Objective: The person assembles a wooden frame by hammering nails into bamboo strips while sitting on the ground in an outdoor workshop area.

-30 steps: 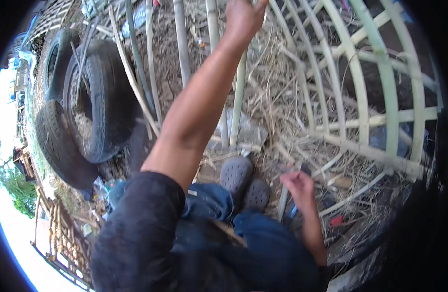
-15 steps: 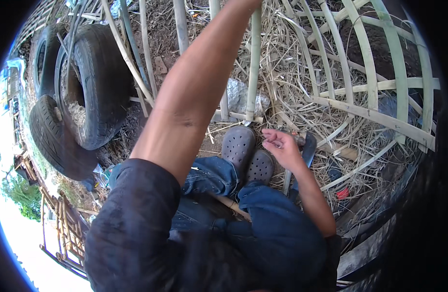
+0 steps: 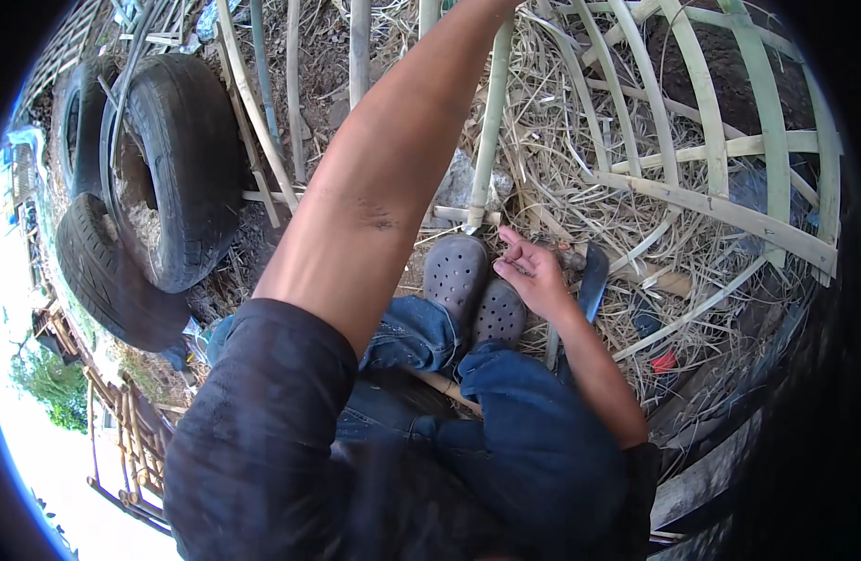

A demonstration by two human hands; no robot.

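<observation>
My left arm [image 3: 379,168] stretches up across the picture, and its hand lies beyond the top edge. Near the foot of an upright green bamboo pole [image 3: 492,122], my right hand [image 3: 535,279] has its thumb and fingers apart, with nothing seen between them. Just left of that hand are my grey clogs [image 3: 456,271]. Beside the right wrist lies a broad dark blade [image 3: 593,280], partly hidden by my forearm. A short split bamboo piece [image 3: 460,216] crosses at the pole's foot.
Old tyres [image 3: 183,168] stand at the left. A lattice of bamboo strips [image 3: 706,103] rises at the upper right, over ground strewn with dry shavings [image 3: 552,122]. A pale rock [image 3: 460,178] sits behind the pole. A small red object [image 3: 664,362] lies at the right.
My right hand has shifted slightly left and turned, its fingers nearer the pole's foot. The left forearm has moved a little to the right. The whole view has shifted slightly.
</observation>
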